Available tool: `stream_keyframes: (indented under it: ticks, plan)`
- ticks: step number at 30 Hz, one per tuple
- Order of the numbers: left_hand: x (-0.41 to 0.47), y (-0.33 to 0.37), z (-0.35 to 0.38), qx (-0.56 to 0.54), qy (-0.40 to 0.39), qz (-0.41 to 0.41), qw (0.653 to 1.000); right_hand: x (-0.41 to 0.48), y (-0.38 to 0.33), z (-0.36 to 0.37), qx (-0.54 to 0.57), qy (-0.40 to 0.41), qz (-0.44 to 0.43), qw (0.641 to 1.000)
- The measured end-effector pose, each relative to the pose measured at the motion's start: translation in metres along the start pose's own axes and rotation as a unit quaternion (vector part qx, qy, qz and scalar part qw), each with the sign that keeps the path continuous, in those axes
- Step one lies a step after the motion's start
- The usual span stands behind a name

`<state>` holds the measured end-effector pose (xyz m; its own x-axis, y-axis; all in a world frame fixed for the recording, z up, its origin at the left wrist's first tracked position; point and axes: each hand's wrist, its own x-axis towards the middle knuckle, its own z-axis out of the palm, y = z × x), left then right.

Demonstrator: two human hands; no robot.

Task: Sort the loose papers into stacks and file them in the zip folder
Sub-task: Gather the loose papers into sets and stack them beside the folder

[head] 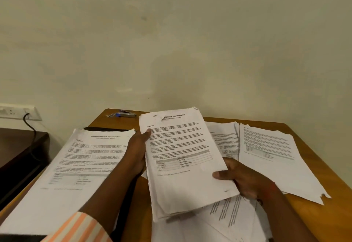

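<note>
A dark wooden side table (pixel 21 146) stands at the far left, under a white wall socket plate (pixel 19 112) with a black cable (pixel 31 127) hanging from it. On the left part of the brown wooden desk (pixel 314 199), a wide stack of white printed sheets (pixel 76 165) lies over a dark flat object (pixel 106 129), of which only the far edge shows; what that object is cannot be told. Near the far left corner of the desk lies a small silver and blue stapler (pixel 125 114).

The left hand (pixel 136 156), coming from an orange-and-white striped sleeve (pixel 80 228), grips the left edge of a thick bundle of white printed papers (pixel 186 165), thumb on the top page and fingers underneath. The bundle is held tilted above the middle of the desk. The right hand (pixel 245 178) pinches its right edge, thumb pressed on the front.

Under the bundle, at the near edge, loose white sheets (pixel 224 222) lie scattered at angles. To the right, two more piles of white printed pages (pixel 270 156) rest side by side toward the desk's right edge, the outer one torn at its near corner.
</note>
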<state>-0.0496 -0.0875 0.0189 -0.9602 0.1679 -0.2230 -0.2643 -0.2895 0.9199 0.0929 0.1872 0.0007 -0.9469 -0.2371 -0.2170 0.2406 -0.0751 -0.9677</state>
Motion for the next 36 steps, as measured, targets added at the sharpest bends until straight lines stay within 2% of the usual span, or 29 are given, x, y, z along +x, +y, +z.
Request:
stream_keyframes:
  ticks: [2, 5, 7, 11, 19, 24, 27, 33, 36]
  plan:
    - [0.000, -0.001, 0.002, 0.021, -0.003, 0.008, 1.000, 0.003, -0.001, 0.005, 0.020, 0.019, -0.034, 0.999]
    - [-0.006, -0.005, 0.008, 0.066, -0.032, 0.011, 0.997, 0.009, -0.006, 0.016, 0.040, 0.102, -0.106, 0.988]
    - [-0.011, -0.007, 0.013, 0.098, -0.051, 0.009, 0.994, 0.016, -0.005, 0.021, 0.012, 0.156, -0.145, 0.977]
    - [-0.015, -0.007, 0.017, 0.120, -0.071, 0.015, 0.990, 0.025, 0.001, 0.021, -0.001, 0.213, -0.154, 0.965]
    - [-0.016, -0.011, 0.018, 0.115, -0.055, 0.014, 0.992, 0.031, 0.008, 0.020, -0.002, 0.210, -0.166, 0.963]
    - [-0.011, -0.009, 0.020, 0.136, 0.001, 0.044, 0.990, 0.030, 0.006, 0.021, -0.012, 0.213, -0.174, 0.962]
    - [-0.013, -0.015, 0.023, 0.123, -0.013, 0.040, 0.991, 0.030, 0.008, 0.022, -0.015, 0.209, -0.172, 0.963]
    - [-0.009, -0.007, 0.022, 0.157, 0.038, 0.057, 0.985, 0.030, 0.008, 0.020, -0.005, 0.211, -0.178, 0.961]
    - [-0.008, -0.010, 0.021, 0.196, 0.029, 0.079, 0.977, 0.030, 0.009, 0.022, 0.006, 0.203, -0.174, 0.964]
